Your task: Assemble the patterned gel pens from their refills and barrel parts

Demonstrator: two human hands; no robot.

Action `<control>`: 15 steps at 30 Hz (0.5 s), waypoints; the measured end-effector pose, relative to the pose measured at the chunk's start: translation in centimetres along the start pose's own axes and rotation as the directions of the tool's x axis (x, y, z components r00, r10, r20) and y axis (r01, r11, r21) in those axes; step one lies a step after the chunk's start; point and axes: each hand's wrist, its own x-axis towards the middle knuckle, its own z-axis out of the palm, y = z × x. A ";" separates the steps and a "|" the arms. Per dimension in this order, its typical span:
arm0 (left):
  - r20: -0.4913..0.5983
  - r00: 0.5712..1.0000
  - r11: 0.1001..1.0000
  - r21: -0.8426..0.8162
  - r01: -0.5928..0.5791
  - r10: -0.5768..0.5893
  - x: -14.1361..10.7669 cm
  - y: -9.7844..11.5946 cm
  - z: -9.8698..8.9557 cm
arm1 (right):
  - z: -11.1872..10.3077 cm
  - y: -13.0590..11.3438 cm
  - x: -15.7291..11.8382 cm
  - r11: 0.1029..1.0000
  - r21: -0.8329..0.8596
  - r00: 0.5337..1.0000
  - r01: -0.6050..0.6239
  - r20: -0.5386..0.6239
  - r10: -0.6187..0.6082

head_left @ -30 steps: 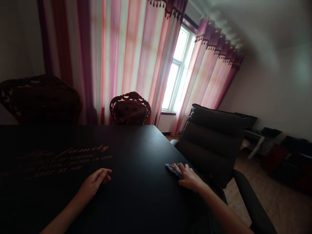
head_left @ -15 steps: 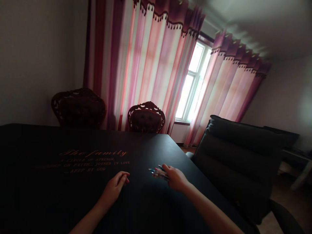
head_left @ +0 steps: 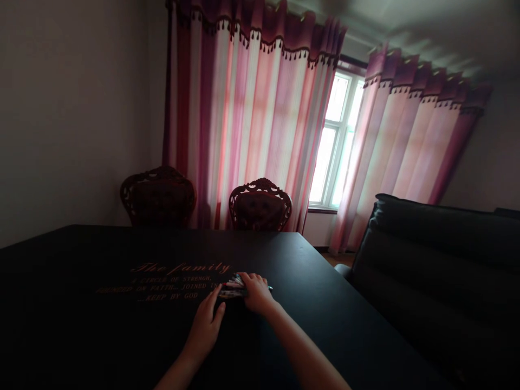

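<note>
A bundle of several pens (head_left: 233, 286) lies crosswise between my hands, low over the dark table or on it; I cannot tell which. My right hand (head_left: 257, 294) is closed around the right part of the bundle, with one tip poking out past its far side. At the bundle's left ends is my left hand (head_left: 205, 322), its fingers stretched out and the thumb apart. Its fingertips are at the pen ends, perhaps touching them. Gold lettering (head_left: 181, 267) on the tabletop runs behind and to the left of the hands.
The black table (head_left: 122, 346) spreads under both arms. Two carved wooden chairs, one left (head_left: 159, 197) and one nearer the middle (head_left: 261, 206), stand at its far edge. A black padded chair (head_left: 439, 271) is close on the right. Curtains (head_left: 260, 108) hang behind.
My right hand has brought the pens leftward to my left hand. The left hand's curled fingers have straightened out toward the pen ends. The camera view has turned left.
</note>
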 end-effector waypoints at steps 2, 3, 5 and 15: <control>0.017 1.000 1.000 0.013 -0.026 0.026 -0.1 0.1 0.1 | 0.7 0.6 0.1 0.994 0.050 0.996 -0.094 0.014 0.094; 0.026 0.999 0.999 0.024 -0.042 0.042 -0.2 0.2 0.1 | 0.9 0.8 0.2 0.988 0.075 0.990 -0.136 0.028 0.135; 0.033 0.998 0.997 0.048 -0.063 0.061 -0.2 0.1 0.2 | 1.3 1.2 0.5 0.969 0.121 0.976 -0.213 0.062 0.207; -0.035 0.998 0.989 0.145 -0.039 0.044 0.1 -2.0 0.7 | 2.3 -2.1 0.3 0.839 0.367 0.908 -0.402 0.043 0.416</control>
